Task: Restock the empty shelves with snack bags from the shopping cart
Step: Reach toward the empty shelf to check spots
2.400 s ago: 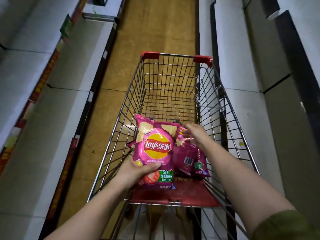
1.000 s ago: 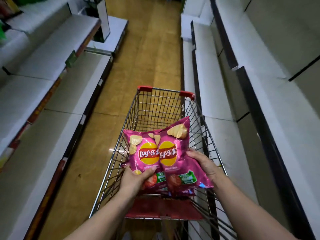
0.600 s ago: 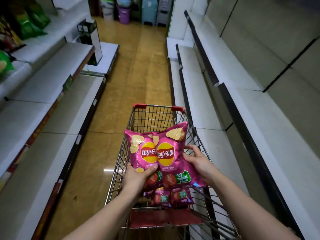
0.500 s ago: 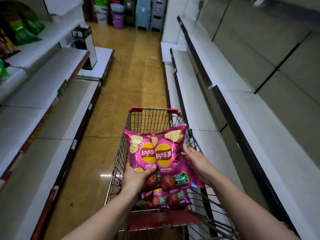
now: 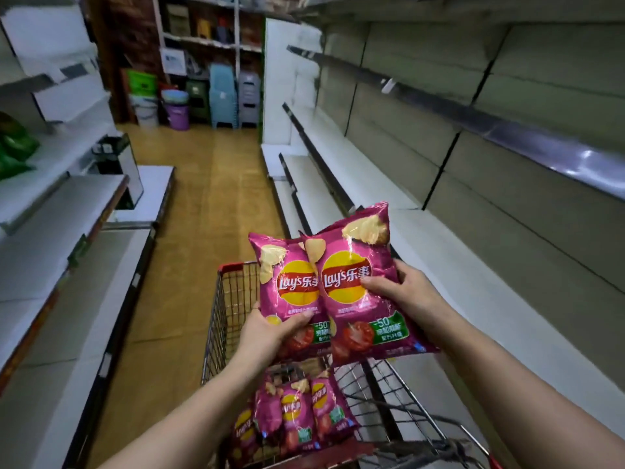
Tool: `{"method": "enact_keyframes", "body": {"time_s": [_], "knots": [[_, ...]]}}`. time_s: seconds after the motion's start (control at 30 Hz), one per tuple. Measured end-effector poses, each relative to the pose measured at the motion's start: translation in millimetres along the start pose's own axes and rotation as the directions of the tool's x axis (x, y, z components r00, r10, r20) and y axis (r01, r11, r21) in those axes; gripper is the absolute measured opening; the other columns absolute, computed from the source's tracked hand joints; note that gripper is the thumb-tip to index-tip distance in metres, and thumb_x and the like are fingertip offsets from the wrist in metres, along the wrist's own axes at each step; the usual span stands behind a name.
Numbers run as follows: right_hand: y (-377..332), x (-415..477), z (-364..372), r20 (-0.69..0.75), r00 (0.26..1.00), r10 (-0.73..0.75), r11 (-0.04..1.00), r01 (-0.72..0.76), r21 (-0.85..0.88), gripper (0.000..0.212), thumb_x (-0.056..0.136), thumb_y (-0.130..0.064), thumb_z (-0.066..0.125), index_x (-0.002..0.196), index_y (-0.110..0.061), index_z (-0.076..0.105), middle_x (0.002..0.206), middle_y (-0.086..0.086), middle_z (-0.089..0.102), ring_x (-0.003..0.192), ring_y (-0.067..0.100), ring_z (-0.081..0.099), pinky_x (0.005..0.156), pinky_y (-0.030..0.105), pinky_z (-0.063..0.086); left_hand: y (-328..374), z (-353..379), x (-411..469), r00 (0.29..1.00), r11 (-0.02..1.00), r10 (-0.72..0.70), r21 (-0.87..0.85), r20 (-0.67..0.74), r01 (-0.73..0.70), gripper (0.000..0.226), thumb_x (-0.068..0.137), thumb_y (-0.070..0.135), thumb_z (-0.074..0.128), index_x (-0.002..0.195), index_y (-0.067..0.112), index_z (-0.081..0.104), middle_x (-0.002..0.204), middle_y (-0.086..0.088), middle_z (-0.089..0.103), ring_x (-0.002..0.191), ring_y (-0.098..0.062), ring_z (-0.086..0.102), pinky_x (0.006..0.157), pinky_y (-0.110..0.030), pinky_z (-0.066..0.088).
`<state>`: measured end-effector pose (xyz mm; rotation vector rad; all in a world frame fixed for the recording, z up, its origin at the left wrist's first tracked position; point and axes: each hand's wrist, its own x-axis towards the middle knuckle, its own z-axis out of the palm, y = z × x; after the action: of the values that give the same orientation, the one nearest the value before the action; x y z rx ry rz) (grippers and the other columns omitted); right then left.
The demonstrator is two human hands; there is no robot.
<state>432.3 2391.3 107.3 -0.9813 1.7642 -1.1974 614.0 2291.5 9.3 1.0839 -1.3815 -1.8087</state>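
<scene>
A wood-patterned floor [image 5: 209,198] runs down the aisle between the white left shelves [image 5: 50,211] and the long tiered right shelves [image 5: 439,258], whose lowest boards lie just beside the shopping cart [image 5: 231,306]. At the far end, stacked plastic stools [image 5: 221,93], a purple bucket [image 5: 177,115], a white bucket [image 5: 147,111] and a green crate [image 5: 142,82] stand before a brick wall and racks. Green bags [image 5: 13,150] lie on a left shelf at the picture's edge. The cart's right wire wall stands between the person's arms and the lower right boards. The cart is a red-rimmed wire basket, and at its near end it holds a cluster of pink bags [image 5: 294,411], upright and touching one another. Two more pink Lay's bags are held above the cart with their fronts to the camera. The left bag [image 5: 291,282] is partly overlapped by the right bag [image 5: 358,279], which tilts with its top toward the right shelves. The left hand [image 5: 270,333] grips the left bag's lower corner, thumb across the front and fingers hidden behind. The right hand [image 5: 402,292] grasps the right bag's outer edge, thumb pressed near the logo and fingers curled round the back.
</scene>
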Motion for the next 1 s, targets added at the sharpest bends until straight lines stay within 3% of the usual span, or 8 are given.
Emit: {"method": "enact_keyframes", "body": {"time_s": [0.1, 0.23, 0.33, 0.47, 0.6, 0.73, 0.8, 1.0], "knots": [[-22, -32, -24, -0.05, 0.997, -0.058, 0.997, 0.06, 0.054, 0.026, 0.081, -0.022, 0.068, 0.103, -0.018, 0.055, 0.082, 0.004, 0.074, 0.068, 0.02, 0.072, 0.057, 0.026, 0.056, 30, 26, -13, 0.993, 0.997, 0.069, -0.027, 0.099, -0.066, 0.057, 0.058, 0.03, 0.081, 0.11, 0.019, 0.061, 0.097, -0.003, 0.074, 0.085, -0.017, 0.073, 0.074, -0.031, 0.057], [-41, -81, -57, -0.16, 0.982, -0.101, 0.982, 0.124, 0.14, 0.019, 0.082, -0.016, 0.065, 0.099, -0.014, 0.058, 0.076, 0.005, 0.074, 0.061, 0.018, 0.07, 0.054, 0.025, 0.056, 58, 69, -35, 0.968, 0.989, 0.141, -0.063, 0.207, -0.131, 0.064, 0.057, 0.033, 0.082, 0.115, 0.019, 0.06, 0.102, -0.002, 0.074, 0.089, -0.019, 0.072, 0.081, -0.04, 0.057], [-53, -127, -84, -0.253, 0.955, -0.154, 0.972, 0.192, 0.134, 0.028, 0.076, -0.02, 0.067, 0.102, -0.013, 0.058, 0.081, 0.007, 0.074, 0.065, 0.02, 0.071, 0.058, 0.026, 0.057, 78, 107, -61, 0.937, 0.979, 0.202, -0.083, 0.286, -0.186, 0.066, 0.054, 0.035, 0.085, 0.114, 0.02, 0.062, 0.102, -0.002, 0.074, 0.09, -0.019, 0.072, 0.077, -0.039, 0.058], [-63, -200, -120, -0.367, 0.909, -0.195, 0.961, 0.253, 0.115, 0.048, 0.07, -0.029, 0.076, 0.111, -0.013, 0.057, 0.093, 0.011, 0.074, 0.076, 0.026, 0.071, 0.069, 0.033, 0.059, 105, 158, -107, 0.861, 0.954, 0.298, -0.096, 0.413, -0.284, 0.075, 0.04, 0.047, 0.082, 0.108, 0.024, 0.064, 0.096, 0.003, 0.075, 0.085, -0.016, 0.072, 0.065, -0.029, 0.057], [-74, -276, -144, -0.5, 0.84, -0.212, 0.935, 0.322, 0.146, 0.043, 0.068, -0.029, 0.068, 0.106, -0.011, 0.06, 0.09, 0.014, 0.073, 0.071, 0.025, 0.07, 0.069, 0.034, 0.058, 130, 203, -153, 0.773, 0.938, 0.324, -0.078, 0.545, -0.338, 0.083, 0.033, 0.05, 0.084, 0.11, 0.021, 0.066, 0.095, 0.0, 0.075, 0.085, -0.021, 0.073, 0.07, -0.037, 0.058], [-79, -350, -158, -0.612, 0.765, -0.202, 0.914, 0.371, 0.163, 0.043, 0.065, -0.031, 0.068, 0.1, -0.007, 0.063, 0.083, 0.014, 0.073, 0.062, 0.023, 0.069, 0.063, 0.032, 0.058, 147, 241, -202, 0.68, 0.933, 0.291, -0.044, 0.673, -0.356, 0.076, 0.032, 0.047, 0.081, 0.102, 0.018, 0.069, 0.088, -0.002, 0.076, 0.076, -0.022, 0.073, 0.059, -0.033, 0.058], [-78, -387, -164, -0.663, 0.728, -0.175, 0.912, 0.374, 0.17, 0.04, 0.065, -0.031, 0.067, 0.095, -0.005, 0.065, 0.079, 0.015, 0.073, 0.058, 0.022, 0.069, 0.059, 0.031, 0.057, 154, 258, -227, 0.605, 0.937, 0.223, 0.004, 0.764, -0.35, 0.072, 0.039, 0.044, 0.083, 0.105, 0.017, 0.069, 0.091, -0.005, 0.076, 0.079, -0.026, 0.073, 0.063, -0.035, 0.059], [-67, -476, -184, -0.81, 0.585, -0.045, 0.919, 0.342, 0.196, 0.039, 0.062, -0.033, 0.068, 0.086, -0.003, 0.068, 0.073, 0.016, 0.071, 0.051, 0.023, 0.066, 0.054, 0.03, 0.056, 165, 317, -283, 0.436, 0.911, 0.045, 0.142, 0.899, -0.386, 0.048, 0.058, 0.029, 0.085, 0.099, 0.011, 0.069, 0.082, -0.008, 0.076, 0.065, -0.021, 0.073, 0.049, -0.024, 0.055]]}}
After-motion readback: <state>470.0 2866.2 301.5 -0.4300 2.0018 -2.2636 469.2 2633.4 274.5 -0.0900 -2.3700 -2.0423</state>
